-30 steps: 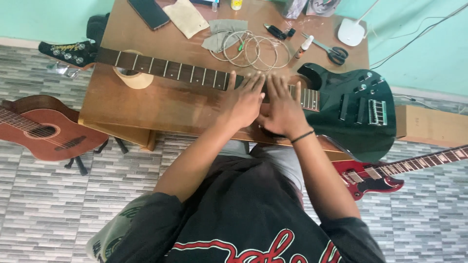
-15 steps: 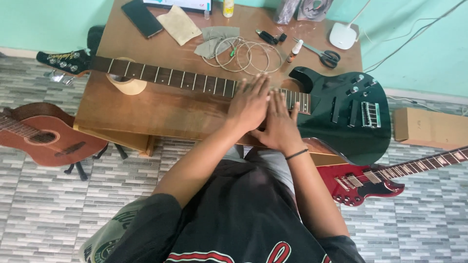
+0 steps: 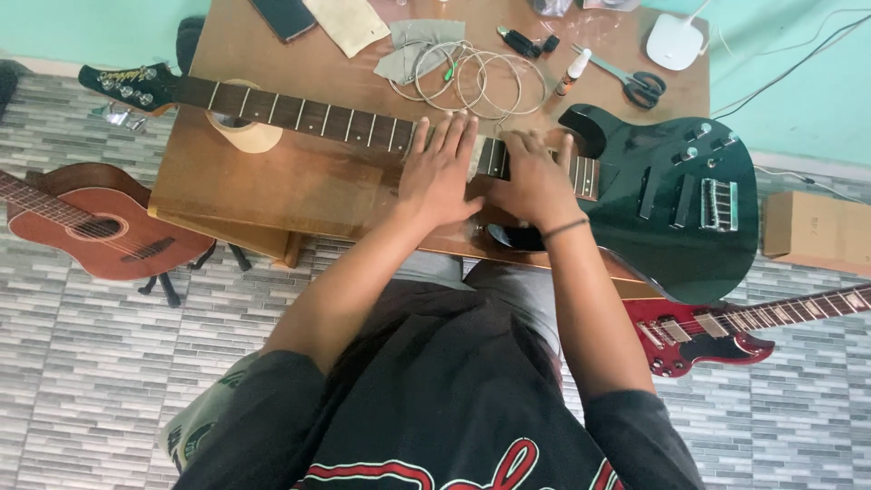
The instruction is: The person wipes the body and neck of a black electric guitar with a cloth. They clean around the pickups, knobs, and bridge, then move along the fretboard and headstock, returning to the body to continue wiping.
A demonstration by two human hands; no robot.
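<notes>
A dark green electric guitar (image 3: 676,204) lies across a wooden table (image 3: 272,186), its neck (image 3: 299,113) reaching left to the headstock (image 3: 127,83). My left hand (image 3: 440,172) lies flat on the fretboard with its fingers spread. My right hand (image 3: 531,181) presses on the neck close to the body, a dark band round its wrist. The two hands sit side by side, almost touching. Coiled guitar strings (image 3: 476,77) lie on the table just beyond my fingers.
Scissors (image 3: 635,83), a small bottle (image 3: 572,71), a grey cloth (image 3: 413,50), a tan cloth (image 3: 349,23), a dark phone (image 3: 286,14) and a white round device (image 3: 673,41) lie at the table's back. A brown acoustic guitar (image 3: 104,231) stands left, a red electric guitar (image 3: 717,331) and cardboard box (image 3: 817,231) right.
Both hands have stayed on the neck near the body, shifting slightly along the frets. The head camera has drifted, so the table sits a little differently in view.
</notes>
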